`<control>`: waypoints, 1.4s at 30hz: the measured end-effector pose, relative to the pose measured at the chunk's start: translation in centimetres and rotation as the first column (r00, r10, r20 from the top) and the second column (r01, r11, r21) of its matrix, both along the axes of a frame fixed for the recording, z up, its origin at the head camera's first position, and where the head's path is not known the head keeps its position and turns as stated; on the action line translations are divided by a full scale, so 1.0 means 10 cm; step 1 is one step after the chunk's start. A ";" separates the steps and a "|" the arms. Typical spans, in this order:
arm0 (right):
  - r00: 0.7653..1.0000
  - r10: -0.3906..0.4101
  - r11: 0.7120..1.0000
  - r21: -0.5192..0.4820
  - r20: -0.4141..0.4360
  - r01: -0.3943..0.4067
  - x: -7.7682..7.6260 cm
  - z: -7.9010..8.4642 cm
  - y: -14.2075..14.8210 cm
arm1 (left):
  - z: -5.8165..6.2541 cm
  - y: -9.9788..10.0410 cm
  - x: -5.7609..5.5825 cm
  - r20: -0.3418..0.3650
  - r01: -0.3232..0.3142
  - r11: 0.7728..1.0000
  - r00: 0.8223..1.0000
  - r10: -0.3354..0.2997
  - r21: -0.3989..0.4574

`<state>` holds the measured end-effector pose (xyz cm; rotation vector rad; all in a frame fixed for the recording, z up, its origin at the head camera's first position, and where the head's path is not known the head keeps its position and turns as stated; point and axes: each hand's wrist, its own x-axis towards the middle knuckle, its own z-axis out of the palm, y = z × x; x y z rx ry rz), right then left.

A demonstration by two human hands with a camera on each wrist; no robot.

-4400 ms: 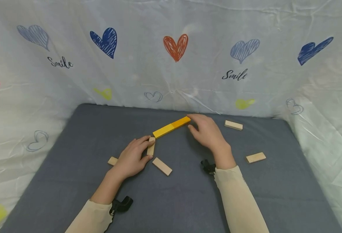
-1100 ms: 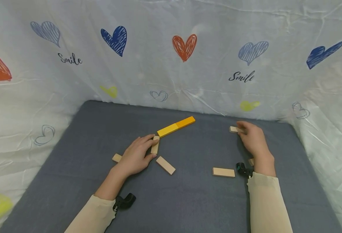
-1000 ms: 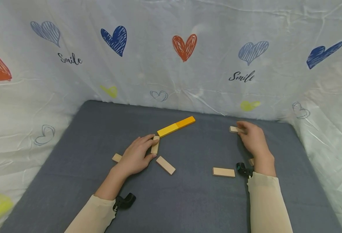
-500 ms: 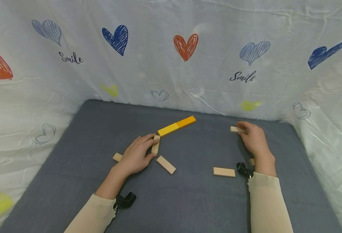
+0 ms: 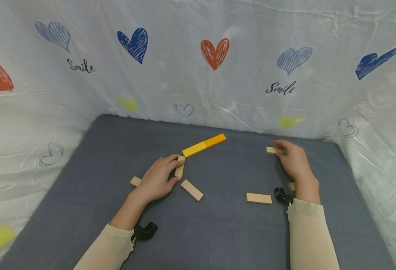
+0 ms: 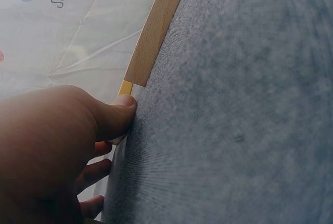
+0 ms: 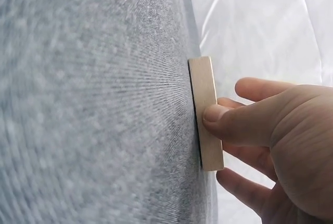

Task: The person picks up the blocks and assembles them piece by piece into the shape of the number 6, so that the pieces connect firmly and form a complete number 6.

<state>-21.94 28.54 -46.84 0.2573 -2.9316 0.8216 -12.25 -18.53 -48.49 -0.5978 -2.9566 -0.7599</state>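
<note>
In the head view my left hand (image 5: pixel 157 180) holds a plain wooden block (image 5: pixel 180 167) by its ends between thumb and fingers. That block stands at the near end of a yellow block (image 5: pixel 194 149), which runs end to end into an orange-yellow block (image 5: pixel 215 140). My right hand (image 5: pixel 293 159), at the back right, pinches another plain wooden block (image 5: pixel 272 150); its fingers cover the right half. Seen from the right wrist, the thumb (image 7: pixel 216 115) presses the long side of this block (image 7: pixel 207 146), which lies along the cloth.
Loose plain blocks lie on the grey cloth (image 5: pixel 218 232): one block (image 5: pixel 192 190) by my left thumb, another block (image 5: pixel 259 198) left of the right wrist. One block (image 5: pixel 135 181) is partly behind my left hand, another (image 5: pixel 291 186) mostly behind the right wrist. A white printed curtain (image 5: pixel 171 75) borders the back.
Since the oldest frame my right hand has left the orange-yellow block's end and moved right, onto the back-right plain block. A block its forearm hid now shows. Over the last second both hands stay still.
</note>
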 end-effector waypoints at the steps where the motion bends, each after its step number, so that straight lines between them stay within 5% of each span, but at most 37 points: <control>1: 1.000 0.000 1.000 -0.001 0.004 0.000 0.00 0.01 -0.01 | 0.00 0.00 0.00 0.002 -0.001 1.000 1.000 0.001 -0.001; 27: 0.999 0.046 0.998 0.045 -0.020 -0.045 0.01 0.28 -0.17 | -0.01 0.00 -0.05 -0.004 0.001 1.000 1.000 -0.001 0.001; 42: 0.989 0.132 0.990 0.054 -0.070 -0.128 0.03 0.25 -0.38 | -0.02 -0.01 0.00 -0.014 0.012 1.000 1.000 -0.012 0.004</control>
